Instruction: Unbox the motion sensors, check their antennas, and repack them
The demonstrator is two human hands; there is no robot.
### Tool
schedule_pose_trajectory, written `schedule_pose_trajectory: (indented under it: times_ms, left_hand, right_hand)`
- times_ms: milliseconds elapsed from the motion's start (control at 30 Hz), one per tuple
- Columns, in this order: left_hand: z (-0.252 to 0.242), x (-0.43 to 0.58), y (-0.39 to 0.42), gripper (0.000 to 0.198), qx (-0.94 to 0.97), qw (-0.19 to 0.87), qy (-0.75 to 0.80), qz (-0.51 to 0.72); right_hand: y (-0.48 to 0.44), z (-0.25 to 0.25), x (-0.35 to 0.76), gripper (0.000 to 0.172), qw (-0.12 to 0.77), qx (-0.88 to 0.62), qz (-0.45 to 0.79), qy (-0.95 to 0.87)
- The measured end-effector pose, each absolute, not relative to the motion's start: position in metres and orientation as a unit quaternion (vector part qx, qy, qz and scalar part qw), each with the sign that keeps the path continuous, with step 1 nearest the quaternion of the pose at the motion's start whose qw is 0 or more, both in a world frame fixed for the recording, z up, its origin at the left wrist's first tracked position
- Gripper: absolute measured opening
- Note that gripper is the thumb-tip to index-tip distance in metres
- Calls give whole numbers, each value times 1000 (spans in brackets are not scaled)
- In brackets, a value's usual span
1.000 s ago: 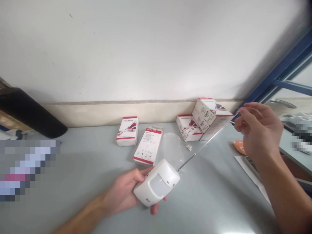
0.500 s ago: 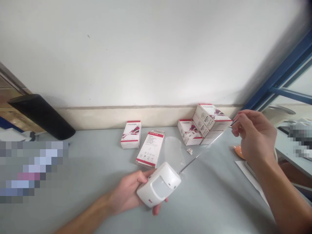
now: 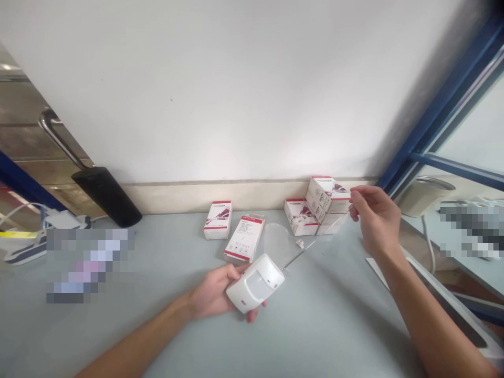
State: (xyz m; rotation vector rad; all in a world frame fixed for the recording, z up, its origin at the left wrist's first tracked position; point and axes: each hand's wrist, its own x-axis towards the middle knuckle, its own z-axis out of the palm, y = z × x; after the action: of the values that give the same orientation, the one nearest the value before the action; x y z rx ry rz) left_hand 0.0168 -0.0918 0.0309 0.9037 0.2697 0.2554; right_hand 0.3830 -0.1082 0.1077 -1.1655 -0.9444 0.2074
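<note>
A white motion detector (image 3: 255,283) lies in my left hand (image 3: 218,289), tilted, with its lens side facing up. My fingers wrap its side and underside. From its upper right end a thin metal telescopic antenna (image 3: 296,257) slants up to the right. My right hand (image 3: 374,218) pinches the far end of that antenna between thumb and fingers; the tip is hidden there. Behind the detector lie a clear plastic bag (image 3: 279,236), a white and red detector box (image 3: 244,239) and a small white part (image 3: 300,244).
Another small box (image 3: 218,220) stands left of the flat one. Several stacked boxes (image 3: 328,202) stand by the wall, just behind my right hand. A black cylinder-like object (image 3: 108,197) leans at the back left. A blue frame (image 3: 409,142) rises on the right.
My right hand has come closer to the detector, and less antenna shows between them. My left hand keeps its hold. The view has shifted, showing more at the left.
</note>
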Motion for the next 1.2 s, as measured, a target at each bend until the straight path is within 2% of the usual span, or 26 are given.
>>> schedule_pose_trajectory:
  times_ms: [300,433,567,733,1200]
  left_hand:
    - [36,17,-88,53,451,874,148,102]
    - [41,18,-89,56,455,869,161,111]
    - [43,19,-90,55,457,866,172,112]
    - [44,19,-90,56,457,867,163,111]
    - [32,15,-84,58,459,875,127,88]
  right_hand:
    - [-108,105,376,23,720,-518,121,-446]
    - [-107,107,377,20,743,-494,131,-433]
    - [-104,108,380,24,772,-459,175,-405]
    - [-103,105,380,23,772,-450,217,-392]
    - [-102,98,378,20,758,-464,205,-409]
